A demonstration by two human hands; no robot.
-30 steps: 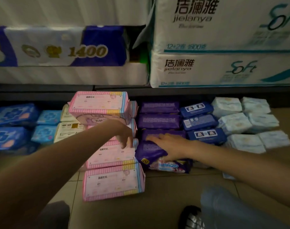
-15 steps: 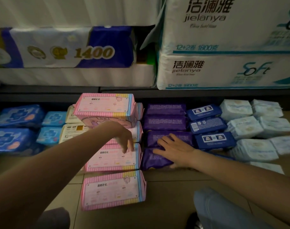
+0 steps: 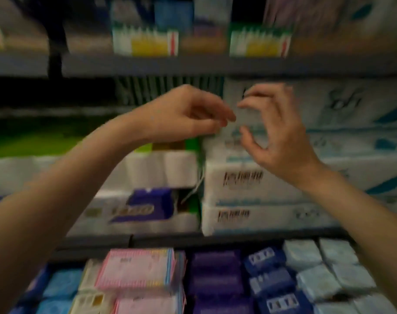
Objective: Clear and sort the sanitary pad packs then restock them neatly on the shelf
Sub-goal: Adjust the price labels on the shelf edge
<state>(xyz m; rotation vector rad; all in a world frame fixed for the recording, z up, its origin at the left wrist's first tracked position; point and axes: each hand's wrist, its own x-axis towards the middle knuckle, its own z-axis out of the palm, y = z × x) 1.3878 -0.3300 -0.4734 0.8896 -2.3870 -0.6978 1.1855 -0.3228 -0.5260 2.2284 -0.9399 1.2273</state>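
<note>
Nearest, far below both sets of fingers, the sanitary pad packs lie in rows on the lowest level: pink striped packs (image 3: 136,268) below the left fingers, purple packs (image 3: 215,273) to their right, then dark blue packs (image 3: 264,259) and pale blue packs (image 3: 306,257) below the right forearm. Light blue packs (image 3: 61,284) lie at the left side. No hand touches them.

Above the packs runs the dark front edge of a shelf (image 3: 170,240). On it stand big white tissue bundles (image 3: 249,182), and a white and purple roll pack (image 3: 145,207) to their left.

Both hands are raised before the upper tissue bundle. The left hand (image 3: 186,116) has its fingers curled, the tips close together at the bundle's left corner; the blur hides whether they pinch the wrapping. The right hand (image 3: 274,132) is half open, thumb and fingers curved apart, holding nothing that can be seen. The fingertips of both hands are just beside each other.

Farther up, another shelf edge (image 3: 193,64) crosses above the fingers, carrying blurred boxes.
</note>
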